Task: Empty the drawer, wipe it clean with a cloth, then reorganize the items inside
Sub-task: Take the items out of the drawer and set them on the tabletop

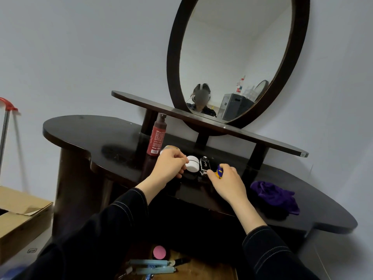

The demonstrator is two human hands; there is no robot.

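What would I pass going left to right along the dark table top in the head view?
Red bottle → left hand, holding the white jar → black case → right hand, gripping a small blue-and-yellow item → purple cloth.

Left half of tabletop point(90, 134): open | centre: red bottle point(156, 136), white jar point(192, 163), black bottle point(204, 165) in a row beneath low shelf point(262, 141) | right: purple cloth point(276, 196).
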